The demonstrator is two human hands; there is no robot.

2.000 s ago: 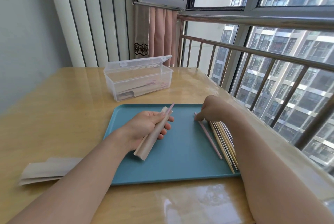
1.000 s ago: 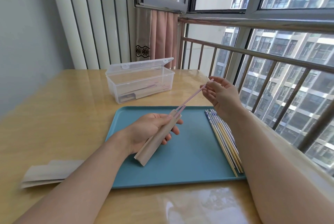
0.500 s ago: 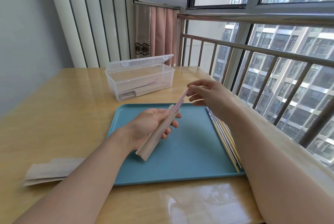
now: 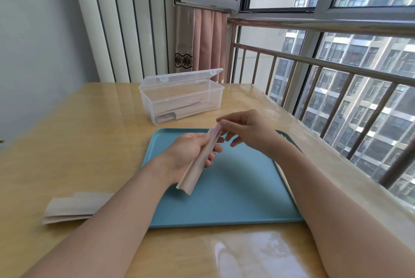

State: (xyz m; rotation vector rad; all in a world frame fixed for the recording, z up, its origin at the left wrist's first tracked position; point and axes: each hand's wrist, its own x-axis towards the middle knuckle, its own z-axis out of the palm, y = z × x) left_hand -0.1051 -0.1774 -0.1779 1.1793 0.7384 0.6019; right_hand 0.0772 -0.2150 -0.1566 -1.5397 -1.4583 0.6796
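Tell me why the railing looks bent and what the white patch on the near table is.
Head view: the wide-angle lens bows the railing; the white patch is daylight glaring off the glossy table; the chopstick ends pinched by the right hand, above the paper sleeve in the left hand, look smeared.

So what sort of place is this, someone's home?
Probably a home, on an enclosed balcony high in an apartment block: a wooden table stands against a metal railing, tower blocks fill the view outside, and a pink curtain hangs in the corner.
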